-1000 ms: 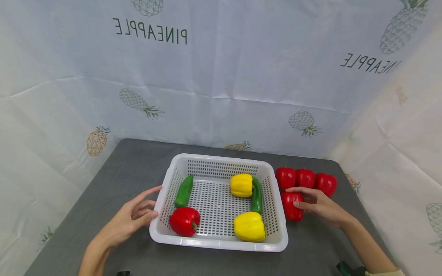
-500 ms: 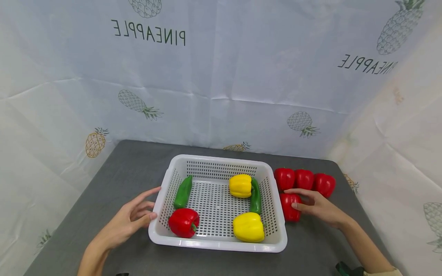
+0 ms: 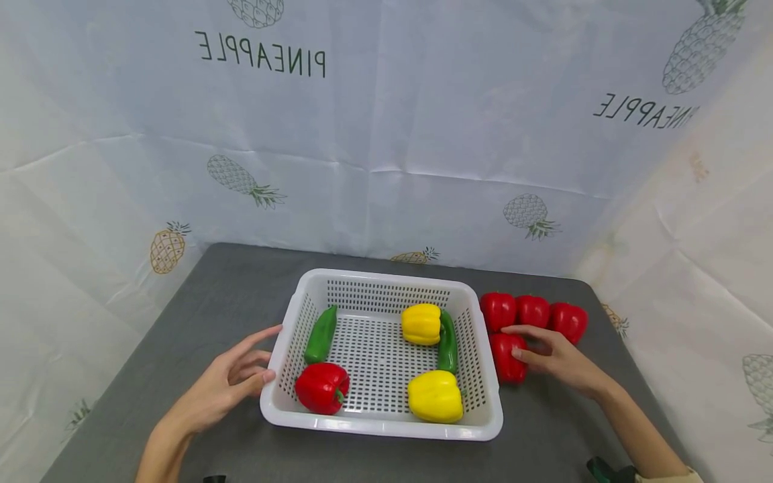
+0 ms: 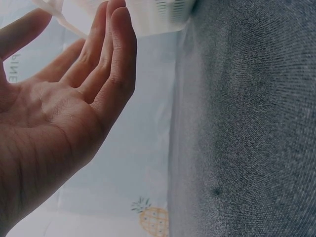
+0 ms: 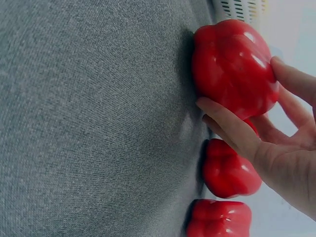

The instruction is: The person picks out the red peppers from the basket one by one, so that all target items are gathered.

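In the head view my left hand [image 3: 223,382] is at the left side of a white perforated basket [image 3: 386,429], its thumb and fingertips at the rim. Its fingers are loosely bent in the left wrist view, not wrapped around anything. My right hand [image 3: 558,362] holds a red bell pepper [image 3: 506,359] on the table beside the basket's right side, thumb on one side and fingers on the other. That pepper [image 5: 232,69] fills much of the right wrist view's upper part. Inside the basket lie a red bell pepper [image 3: 322,388], two yellow bell peppers [image 3: 435,397] and two green chili peppers [image 3: 321,335].
Behind the held pepper, a row of red bell peppers [image 3: 533,311] stands on the dark grey table [image 3: 253,288] near its back right corner. A white pineapple-print cloth [image 3: 386,134] hangs along the back and sides. Dark objects [image 3: 604,469] show at the near edge.
The right hand and its red bell pepper have shifted slightly toward the back of the table. The left hand and basket stay put.
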`<control>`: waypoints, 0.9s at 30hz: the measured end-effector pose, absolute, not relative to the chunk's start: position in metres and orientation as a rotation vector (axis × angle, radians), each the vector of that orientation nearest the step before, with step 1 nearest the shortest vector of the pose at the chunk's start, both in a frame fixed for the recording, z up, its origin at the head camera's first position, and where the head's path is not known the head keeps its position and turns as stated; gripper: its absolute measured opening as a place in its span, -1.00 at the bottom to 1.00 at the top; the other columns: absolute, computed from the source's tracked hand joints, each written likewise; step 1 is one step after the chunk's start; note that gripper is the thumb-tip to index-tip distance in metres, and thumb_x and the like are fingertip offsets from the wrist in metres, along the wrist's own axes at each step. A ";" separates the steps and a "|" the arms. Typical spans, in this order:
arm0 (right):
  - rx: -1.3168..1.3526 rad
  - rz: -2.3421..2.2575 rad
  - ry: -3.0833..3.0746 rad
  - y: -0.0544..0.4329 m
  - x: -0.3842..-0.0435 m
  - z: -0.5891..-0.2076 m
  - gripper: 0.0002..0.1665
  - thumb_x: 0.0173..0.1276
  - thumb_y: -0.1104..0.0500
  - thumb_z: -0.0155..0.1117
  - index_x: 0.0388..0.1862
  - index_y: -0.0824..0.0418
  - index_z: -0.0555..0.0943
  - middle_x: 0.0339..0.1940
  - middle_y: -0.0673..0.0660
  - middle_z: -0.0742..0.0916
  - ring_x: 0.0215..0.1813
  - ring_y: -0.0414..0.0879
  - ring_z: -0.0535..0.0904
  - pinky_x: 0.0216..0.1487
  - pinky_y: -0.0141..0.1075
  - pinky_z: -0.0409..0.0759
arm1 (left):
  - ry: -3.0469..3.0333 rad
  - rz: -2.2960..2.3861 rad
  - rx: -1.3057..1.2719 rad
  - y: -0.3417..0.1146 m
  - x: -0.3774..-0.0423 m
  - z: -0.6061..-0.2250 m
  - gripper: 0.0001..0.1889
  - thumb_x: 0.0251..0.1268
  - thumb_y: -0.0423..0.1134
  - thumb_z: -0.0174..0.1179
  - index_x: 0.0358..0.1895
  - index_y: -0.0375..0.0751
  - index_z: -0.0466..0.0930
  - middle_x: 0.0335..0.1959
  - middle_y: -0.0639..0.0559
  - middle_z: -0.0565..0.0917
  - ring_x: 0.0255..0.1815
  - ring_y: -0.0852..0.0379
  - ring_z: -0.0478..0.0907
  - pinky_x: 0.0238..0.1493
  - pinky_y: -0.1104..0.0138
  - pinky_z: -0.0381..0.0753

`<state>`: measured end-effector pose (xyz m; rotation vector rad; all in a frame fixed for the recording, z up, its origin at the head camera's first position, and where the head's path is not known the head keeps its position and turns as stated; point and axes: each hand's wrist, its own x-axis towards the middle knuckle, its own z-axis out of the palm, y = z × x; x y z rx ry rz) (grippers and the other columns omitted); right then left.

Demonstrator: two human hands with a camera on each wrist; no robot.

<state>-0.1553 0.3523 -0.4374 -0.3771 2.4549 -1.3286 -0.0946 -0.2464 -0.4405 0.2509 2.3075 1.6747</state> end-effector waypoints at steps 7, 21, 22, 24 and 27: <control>-0.352 -1.307 2.479 0.350 -0.156 -0.436 -0.25 0.48 0.10 0.48 0.57 0.24 0.46 0.42 0.46 0.60 0.20 0.07 0.75 -0.01 -0.08 0.88 | 2.307 1.674 0.240 -0.246 -0.094 -0.441 -0.13 0.54 -0.24 0.35 0.76 -0.15 0.08 0.27 -0.40 0.70 0.10 0.05 0.80 -0.01 0.16 0.88; -0.379 -1.250 2.544 0.351 -0.157 -0.430 -0.23 0.42 0.08 0.53 0.54 0.23 0.49 0.43 0.44 0.59 0.22 0.18 0.70 -0.02 -0.09 0.89 | 2.300 1.712 0.326 -0.249 -0.094 -0.443 -0.19 0.59 -0.26 0.29 0.76 -0.16 0.09 0.28 -0.40 0.70 0.06 0.29 0.78 -0.03 0.23 0.88; -0.380 -1.244 2.547 0.352 -0.157 -0.429 -0.22 0.42 0.08 0.54 0.53 0.23 0.49 0.44 0.44 0.58 0.24 0.20 0.67 -0.02 -0.10 0.89 | 2.300 1.712 0.326 -0.249 -0.094 -0.443 -0.19 0.59 -0.26 0.29 0.76 -0.15 0.08 0.28 -0.40 0.71 0.06 0.28 0.78 -0.03 0.23 0.88; -0.386 -1.232 2.557 0.352 -0.157 -0.429 -0.21 0.40 0.07 0.56 0.53 0.24 0.50 0.44 0.44 0.58 0.27 0.23 0.64 -0.03 -0.10 0.89 | 2.295 1.716 0.329 -0.249 -0.094 -0.443 -0.19 0.59 -0.27 0.29 0.76 -0.16 0.08 0.27 -0.41 0.70 0.06 0.26 0.78 -0.03 0.21 0.88; -0.391 -1.226 2.574 0.352 -0.158 -0.428 -0.22 0.37 0.09 0.57 0.51 0.25 0.51 0.42 0.43 0.60 0.28 0.26 0.63 -0.03 -0.12 0.89 | 2.292 1.719 0.333 -0.249 -0.094 -0.442 -0.19 0.59 -0.27 0.29 0.76 -0.18 0.08 0.27 -0.42 0.70 0.06 0.25 0.79 -0.03 0.21 0.88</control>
